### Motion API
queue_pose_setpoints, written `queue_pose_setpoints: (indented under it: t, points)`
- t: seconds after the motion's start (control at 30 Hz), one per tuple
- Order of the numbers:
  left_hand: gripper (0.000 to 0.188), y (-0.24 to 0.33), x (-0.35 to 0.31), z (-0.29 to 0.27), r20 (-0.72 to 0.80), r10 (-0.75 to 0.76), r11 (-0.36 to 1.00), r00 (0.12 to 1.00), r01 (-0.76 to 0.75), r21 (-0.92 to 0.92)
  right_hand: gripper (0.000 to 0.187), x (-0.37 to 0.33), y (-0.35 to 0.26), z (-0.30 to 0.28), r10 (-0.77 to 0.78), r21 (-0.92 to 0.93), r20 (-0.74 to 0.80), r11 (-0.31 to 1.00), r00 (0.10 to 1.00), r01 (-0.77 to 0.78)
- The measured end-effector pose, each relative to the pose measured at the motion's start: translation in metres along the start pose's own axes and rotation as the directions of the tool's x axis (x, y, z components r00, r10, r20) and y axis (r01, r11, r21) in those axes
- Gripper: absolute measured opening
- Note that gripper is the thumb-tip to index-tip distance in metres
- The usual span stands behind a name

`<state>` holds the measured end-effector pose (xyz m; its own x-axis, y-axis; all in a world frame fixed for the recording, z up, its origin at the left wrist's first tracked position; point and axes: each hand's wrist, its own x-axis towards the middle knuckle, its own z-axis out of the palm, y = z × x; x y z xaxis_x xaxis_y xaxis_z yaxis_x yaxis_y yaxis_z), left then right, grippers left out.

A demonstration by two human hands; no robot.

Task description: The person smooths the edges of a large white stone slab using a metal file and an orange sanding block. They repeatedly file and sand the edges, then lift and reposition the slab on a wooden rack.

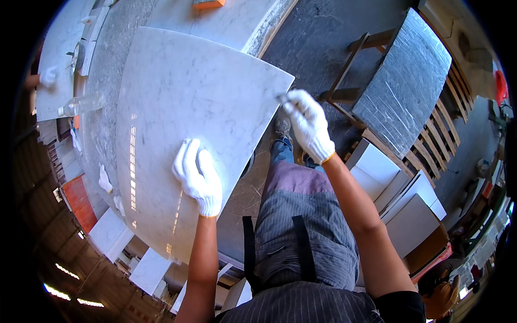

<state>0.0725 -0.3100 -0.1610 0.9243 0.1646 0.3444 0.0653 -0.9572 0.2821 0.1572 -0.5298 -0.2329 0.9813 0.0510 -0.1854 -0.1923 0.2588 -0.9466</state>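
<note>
A polished white marble slab point(183, 81) with faint grey veins lies in front of me and to the left. My left hand point(200, 180), in a white knit glove, rests on its surface near the right edge with the fingers stretched out. At the slab's far right corner is my right hand point(309, 126), also gloved. Its fingers are closed around a small dark grey piece point(283, 98), blurred and mostly covered, so its kind does not show. The piece is beside the slab's edge; whether it touches cannot be made out.
To the right stand a dark scratched tabletop point(406, 86) on wooden legs, a slatted pallet point(433, 140) and white panels point(371, 167). A clear plastic bottle point(85, 104) and loose white gloves point(104, 179) lie left. Another person's gloved hand point(48, 77) shows at far left.
</note>
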Motion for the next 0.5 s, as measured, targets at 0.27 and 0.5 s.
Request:
queue_pose_setpoints:
  t: [0.27, 0.5]
  points:
    - [0.024, 0.000, 0.002, -0.002, 0.015, 0.017, 1.000, 1.000, -0.016, -0.022, 0.020, -0.029, 0.015, 0.006, 0.037, -0.082, 0.091, 0.996, 0.995, -0.029]
    - [0.037, -0.007, -0.001, -0.012, 0.119, 0.089, 0.980, 0.989, -0.065, -0.189, 0.013, -0.090, -0.011, 0.018, 0.259, -0.068, 0.083, 0.965, 0.962, -0.254]
